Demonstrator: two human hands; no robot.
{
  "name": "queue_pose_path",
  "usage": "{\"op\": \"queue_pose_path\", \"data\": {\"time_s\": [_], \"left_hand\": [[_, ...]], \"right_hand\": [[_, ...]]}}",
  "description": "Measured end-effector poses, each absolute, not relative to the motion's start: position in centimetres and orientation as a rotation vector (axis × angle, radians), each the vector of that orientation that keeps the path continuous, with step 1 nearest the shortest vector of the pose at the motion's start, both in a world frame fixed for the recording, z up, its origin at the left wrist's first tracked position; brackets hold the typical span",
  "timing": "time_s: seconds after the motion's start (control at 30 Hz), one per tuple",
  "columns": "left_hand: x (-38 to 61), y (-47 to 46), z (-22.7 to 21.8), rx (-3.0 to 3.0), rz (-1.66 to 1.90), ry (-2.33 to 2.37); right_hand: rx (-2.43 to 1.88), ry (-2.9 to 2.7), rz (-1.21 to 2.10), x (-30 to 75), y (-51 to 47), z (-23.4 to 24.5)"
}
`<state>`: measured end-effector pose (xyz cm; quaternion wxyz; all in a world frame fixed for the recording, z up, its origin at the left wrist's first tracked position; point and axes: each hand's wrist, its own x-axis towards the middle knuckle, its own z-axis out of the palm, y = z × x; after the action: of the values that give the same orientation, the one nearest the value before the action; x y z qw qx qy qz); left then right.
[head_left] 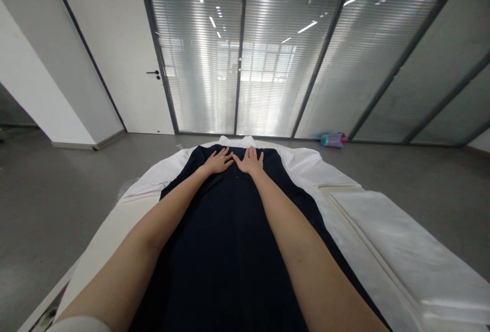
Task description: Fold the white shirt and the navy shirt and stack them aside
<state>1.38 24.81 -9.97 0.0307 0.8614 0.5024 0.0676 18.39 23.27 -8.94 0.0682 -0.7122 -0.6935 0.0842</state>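
A dark navy cloth garment (225,255) lies spread flat on a white sheet (401,250). My left hand (218,162) rests palm down on its far part, fingers spread. Close beside it, my right hand (249,161) lies the same way, with the fingertips of both hands nearly meeting. Neither hand grips anything. Beyond the hands, a white folded edge (234,141) shows past the garment's far end. My forearms cover part of the dark cloth.
A low white-covered surface (111,224) carries the cloth, with grey floor (49,209) on both sides. A blue and pink bottle (333,140) lies on the floor by a glass partition with blinds (268,56). A white door (115,51) stands at the left.
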Motion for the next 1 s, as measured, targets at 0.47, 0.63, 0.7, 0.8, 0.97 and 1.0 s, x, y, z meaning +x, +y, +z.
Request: {"op": "queue_pose_path", "data": {"time_s": [0.47,0.63,0.7,0.8,0.97,1.0], "left_hand": [[1.6,24.6,-10.0,2.616,0.109,1.574],[1.5,24.7,-9.8,2.608,0.098,1.56],[1.5,24.6,-9.8,2.605,0.119,1.569],[1.5,24.0,-10.0,2.643,0.222,1.582],[1.5,22.6,-9.2,2.815,0.671,1.646],[1.6,22.1,-8.7,2.858,0.748,1.654]], "right_hand": [[-2.041,-2.192,0.32,18.5,23.9,-9.0],[-2.075,-2.166,0.393,17.9,24.3,-8.9],[-2.035,-2.142,0.43,18.1,24.6,-8.9],[-1.833,-2.021,0.569,19.7,25.1,-8.7],[-1.584,-1.606,0.644,25.6,24.7,-7.1],[-1.612,-1.575,0.63,27.0,24.2,-6.5]]}}
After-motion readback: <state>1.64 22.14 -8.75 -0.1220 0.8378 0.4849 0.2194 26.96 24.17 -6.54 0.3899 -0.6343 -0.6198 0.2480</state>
